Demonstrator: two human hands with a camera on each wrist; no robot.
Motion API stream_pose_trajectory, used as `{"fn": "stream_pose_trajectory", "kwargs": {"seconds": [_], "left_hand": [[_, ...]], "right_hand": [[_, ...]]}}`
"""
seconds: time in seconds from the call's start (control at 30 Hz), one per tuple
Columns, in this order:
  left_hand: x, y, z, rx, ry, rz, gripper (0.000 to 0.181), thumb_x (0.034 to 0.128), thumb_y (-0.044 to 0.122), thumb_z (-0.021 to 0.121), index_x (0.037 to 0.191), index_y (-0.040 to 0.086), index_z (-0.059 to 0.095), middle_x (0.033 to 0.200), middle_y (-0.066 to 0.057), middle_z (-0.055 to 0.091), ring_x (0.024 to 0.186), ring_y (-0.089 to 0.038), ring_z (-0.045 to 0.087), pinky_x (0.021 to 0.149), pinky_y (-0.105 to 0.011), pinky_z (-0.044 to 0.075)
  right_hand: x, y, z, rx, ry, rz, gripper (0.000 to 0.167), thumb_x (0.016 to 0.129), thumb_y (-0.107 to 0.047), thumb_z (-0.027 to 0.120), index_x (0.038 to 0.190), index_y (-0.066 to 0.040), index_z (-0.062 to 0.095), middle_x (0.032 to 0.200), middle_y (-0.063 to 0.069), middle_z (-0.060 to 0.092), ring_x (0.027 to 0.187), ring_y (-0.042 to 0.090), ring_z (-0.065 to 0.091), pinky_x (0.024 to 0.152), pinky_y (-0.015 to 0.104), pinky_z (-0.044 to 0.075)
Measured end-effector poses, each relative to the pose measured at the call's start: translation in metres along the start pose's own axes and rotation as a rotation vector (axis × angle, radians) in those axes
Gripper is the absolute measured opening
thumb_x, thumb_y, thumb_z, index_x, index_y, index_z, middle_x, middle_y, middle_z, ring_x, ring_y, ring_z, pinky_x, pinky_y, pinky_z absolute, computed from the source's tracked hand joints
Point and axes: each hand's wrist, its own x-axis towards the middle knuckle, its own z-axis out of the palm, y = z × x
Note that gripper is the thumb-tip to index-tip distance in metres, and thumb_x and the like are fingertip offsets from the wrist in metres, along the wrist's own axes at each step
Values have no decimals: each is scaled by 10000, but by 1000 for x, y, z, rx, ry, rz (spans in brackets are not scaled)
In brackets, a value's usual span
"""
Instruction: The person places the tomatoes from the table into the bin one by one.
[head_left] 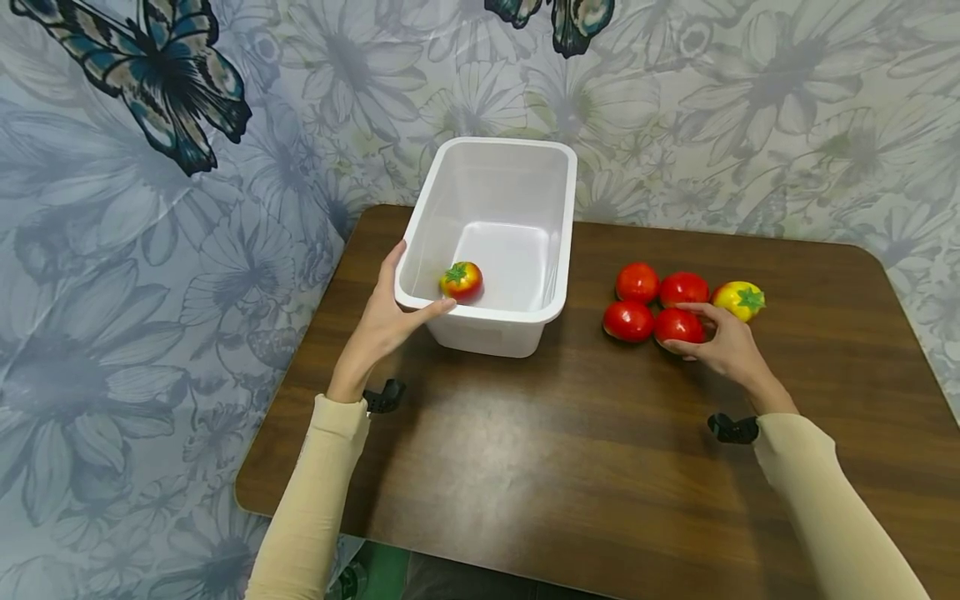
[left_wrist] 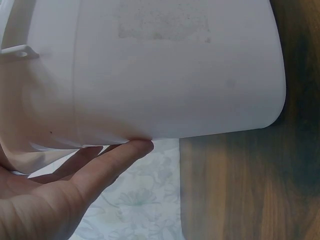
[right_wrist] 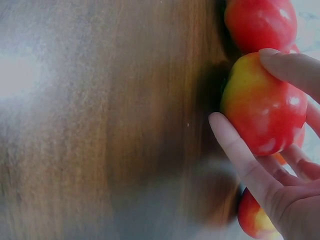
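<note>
A white plastic bin point(head_left: 487, 329) stands at the table's back with one red-yellow fruit point(head_left: 462, 282) inside, near its front wall. The left hand point(head_left: 386, 321) holds the bin's front-left corner, thumb on the rim; in the left wrist view the fingers point(left_wrist: 115, 162) lie against the bin's outer wall point(left_wrist: 175, 90). To the right, the right hand point(head_left: 723, 346) grips a red fruit point(head_left: 678, 327), seen red with a yellow-green patch in the right wrist view point(right_wrist: 265, 107), between thumb and fingers. Several other fruits point(head_left: 628, 321) sit beside it, one of them yellow point(head_left: 738, 300).
The brown wooden table point(head_left: 480, 467) reaches back to a wall point(head_left: 300, 150) with a floral pattern and butterflies. Black straps circle both wrists. Something green point(head_left: 384, 571) shows below the table's front edge.
</note>
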Motion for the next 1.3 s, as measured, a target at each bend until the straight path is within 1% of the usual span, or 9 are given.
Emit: {"fn": "stream_pose_trajectory", "kwargs": {"seconds": [0.2, 0.33, 0.43, 0.6, 0.7, 0.8, 0.93, 1.13, 1.3], "left_hand": [[0, 2, -2, 25, -3, -21, 1078, 883, 224, 843, 1675, 182, 114, 1589, -160, 354, 1396, -399, 423, 1129, -569, 390], [-2, 2, -3, 46, -9, -43, 1098, 884, 268, 843, 1681, 213, 91, 1594, -155, 351, 1403, -374, 424, 1125, -573, 387], [-4, 1, -2, 57, -10, -53, 1105, 882, 299, 846, 1683, 233, 88, 1597, -154, 353, 1410, -371, 421, 1127, -579, 378], [-8, -1, -1, 53, -7, -51, 1087, 890, 274, 842, 1682, 221, 99, 1592, -154, 360, 1400, -381, 429, 1120, -575, 390], [-11, -3, -2, 51, -9, -66, 1093, 890, 264, 844, 1683, 224, 93, 1595, -144, 360, 1396, -376, 433, 1118, -577, 398], [-14, -4, -2, 51, -9, -80, 1101, 887, 272, 848, 1684, 228, 88, 1601, -141, 354, 1401, -373, 430, 1128, -579, 392], [-12, -3, -2, 41, 2, -75, 1097, 886, 273, 851, 1682, 219, 98, 1604, -146, 356, 1400, -388, 432, 1146, -577, 383], [-5, 0, -1, 24, 2, -45, 1076, 889, 251, 850, 1677, 205, 119, 1599, -155, 370, 1391, -411, 439, 1142, -580, 398], [-4, 1, -1, 26, -1, -45, 1087, 886, 277, 854, 1680, 219, 113, 1603, -156, 363, 1410, -413, 421, 1134, -577, 386]], "right_hand": [[1, -1, 0, -12, 6, -11, 703, 872, -231, 882, 1445, 22, 562, 1347, 360, 604, 1091, 481, 666, 701, 87, 448], [1, 0, 0, 0, -2, -21, 702, 871, -229, 884, 1446, 19, 566, 1311, 355, 630, 872, 225, 755, 705, 97, 461], [-1, 1, 2, 6, 5, -28, 700, 869, -228, 886, 1444, 17, 570, 1260, 358, 657, 709, 14, 700, 707, 98, 460], [-7, 3, 8, 0, 37, -46, 686, 863, -229, 891, 1430, 12, 589, 1279, 337, 656, 775, -103, 614, 714, 104, 466], [-10, 4, 12, 17, 36, -49, 684, 865, -219, 889, 1433, 15, 587, 1282, 337, 653, 800, -38, 657, 698, 122, 505], [-12, 3, 15, 16, 37, -48, 686, 874, -222, 882, 1441, 17, 579, 1298, 335, 642, 846, 185, 745, 696, 122, 506], [-13, 1, 16, 10, 54, -52, 679, 886, -229, 870, 1446, 17, 575, 1349, 322, 603, 1006, 414, 708, 698, 107, 493], [-16, -3, 9, 46, 93, -4, 696, 896, -258, 861, 1471, -7, 559, 1425, 316, 539, 1090, 467, 661, 685, 118, 511], [-21, -17, -6, 63, 154, 34, 706, 912, -330, 840, 1491, -47, 553, 1492, 269, 506, 1280, 513, 532, 789, 224, 470]]}}
